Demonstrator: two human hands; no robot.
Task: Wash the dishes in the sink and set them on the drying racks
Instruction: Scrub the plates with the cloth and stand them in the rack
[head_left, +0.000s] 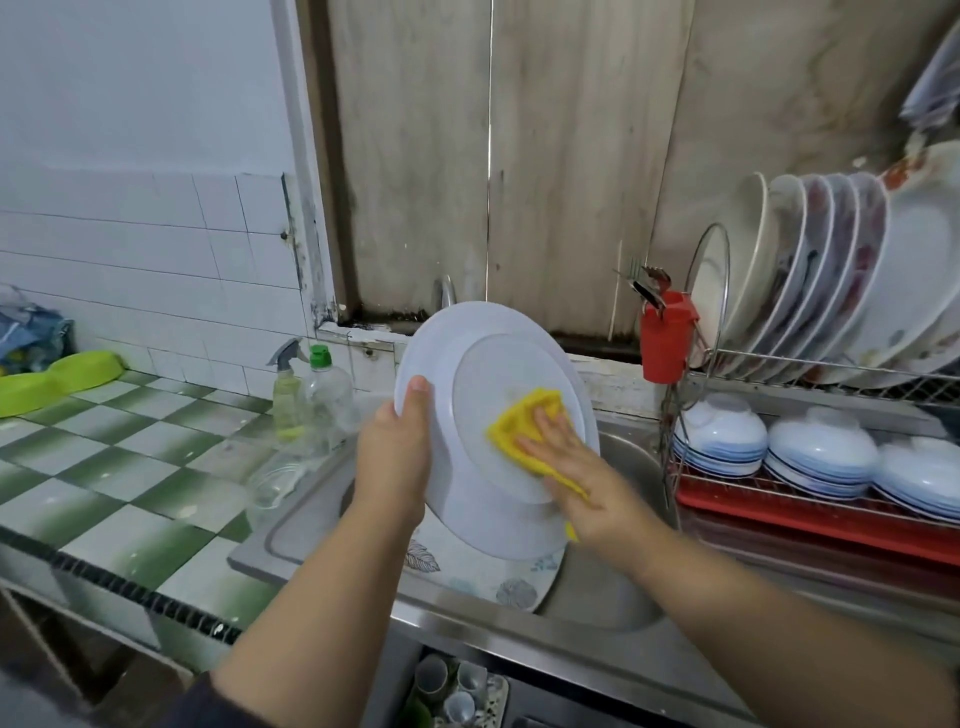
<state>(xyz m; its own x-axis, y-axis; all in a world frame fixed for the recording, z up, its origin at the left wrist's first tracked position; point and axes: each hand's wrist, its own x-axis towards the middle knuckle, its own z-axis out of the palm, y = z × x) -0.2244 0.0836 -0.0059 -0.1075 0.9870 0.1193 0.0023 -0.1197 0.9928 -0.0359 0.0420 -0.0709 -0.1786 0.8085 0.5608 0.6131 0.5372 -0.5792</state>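
1. The left hand (396, 457) gripped the white plate (493, 431) by its left rim, thumb curled over the edge onto the underside, the other fingers hidden behind.
2. The right hand (576, 467) lay with fingers nearly straight, pressing a yellow cloth (524, 421) flat against the plate's underside, within the raised foot ring.
3. The plate was held tilted, almost upright, above the steel sink (623, 587), its back facing the camera.
4. Below it, a leaf-patterned plate (483, 577) rested in the basin, partly covered by the held one.
5. The tap (445, 291) showed just above the plate's top edge.
6. Left of the sink, a green-and-white checked tile counter (119, 467) carried a spray bottle (287, 395), a clear bottle with a green cap (324, 395), and a lime-green dish (57, 374) farther off near the white tiled wall (130, 249).
7. Right of the sink stood a two-tier wire drying rack (810, 374): plates (841, 280) stood on edge in the upper tier, upturned blue-and-white bowls (821, 447) sat in the lower tier over a red tray (810, 519).
8. A red cutlery holder (666, 338) hung on the rack's left end with utensils in it.
9. Behind the sink rose stained wooden boards (519, 156).
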